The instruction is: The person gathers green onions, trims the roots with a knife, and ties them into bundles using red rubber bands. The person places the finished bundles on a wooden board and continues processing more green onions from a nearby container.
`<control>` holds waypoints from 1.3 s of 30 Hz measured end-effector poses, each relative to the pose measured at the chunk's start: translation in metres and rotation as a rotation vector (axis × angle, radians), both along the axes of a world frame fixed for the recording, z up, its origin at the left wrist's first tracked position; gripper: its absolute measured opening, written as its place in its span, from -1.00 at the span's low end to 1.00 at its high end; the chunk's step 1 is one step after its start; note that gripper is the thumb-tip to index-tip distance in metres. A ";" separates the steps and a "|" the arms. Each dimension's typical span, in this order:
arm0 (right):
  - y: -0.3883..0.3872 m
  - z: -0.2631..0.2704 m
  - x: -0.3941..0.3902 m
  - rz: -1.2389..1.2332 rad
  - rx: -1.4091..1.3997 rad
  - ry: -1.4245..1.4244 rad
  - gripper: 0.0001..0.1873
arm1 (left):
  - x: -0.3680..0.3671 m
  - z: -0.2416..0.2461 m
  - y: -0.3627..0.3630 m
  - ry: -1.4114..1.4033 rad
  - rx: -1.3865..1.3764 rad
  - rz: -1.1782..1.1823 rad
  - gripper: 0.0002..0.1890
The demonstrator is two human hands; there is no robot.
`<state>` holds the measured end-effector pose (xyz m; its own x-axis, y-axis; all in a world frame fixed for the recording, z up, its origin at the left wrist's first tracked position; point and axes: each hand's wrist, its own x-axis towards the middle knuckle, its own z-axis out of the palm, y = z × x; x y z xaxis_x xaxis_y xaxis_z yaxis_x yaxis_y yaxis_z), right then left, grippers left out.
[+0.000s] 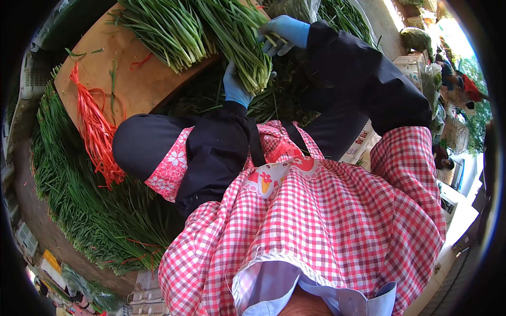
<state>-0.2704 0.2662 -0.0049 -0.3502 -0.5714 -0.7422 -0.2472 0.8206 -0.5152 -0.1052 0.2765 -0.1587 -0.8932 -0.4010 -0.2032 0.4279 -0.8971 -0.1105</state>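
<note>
My left hand (236, 85), in a blue glove, is wrapped around the stem end of a bunch of garlic chives (237, 43), its fingers partly hidden behind the stems. In my blue-gloved right hand (282, 33), beside the same bunch, a few pale chive stems (276, 40) are pinched between the fingers. A second pile of chives (170, 33) lies on the brown board (136, 89), with its cut ends toward me. Red plastic tie strips (93, 130) hang bundled over the board's near-left edge. One loose red strip (141, 62) rests by the pile.
Tied chive bunches (79, 197) are heaped on the floor at left. Loose leaves (197, 94) lie below my hands. At upper right stands a plastic bag of greens (344, 19). Crates (411, 69) and people (454, 79) appear farther right.
</note>
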 end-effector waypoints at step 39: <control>0.092 -0.087 0.029 -0.232 -0.299 -0.336 -0.60 | -0.009 0.031 0.045 -0.723 -0.144 0.027 -0.60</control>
<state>-0.2413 0.3585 -0.0918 -0.2626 -0.7120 -0.6512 0.1440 0.6384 -0.7561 -0.1143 0.3219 -0.1280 -0.5452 -0.4880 -0.6816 0.3715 -0.8696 0.3254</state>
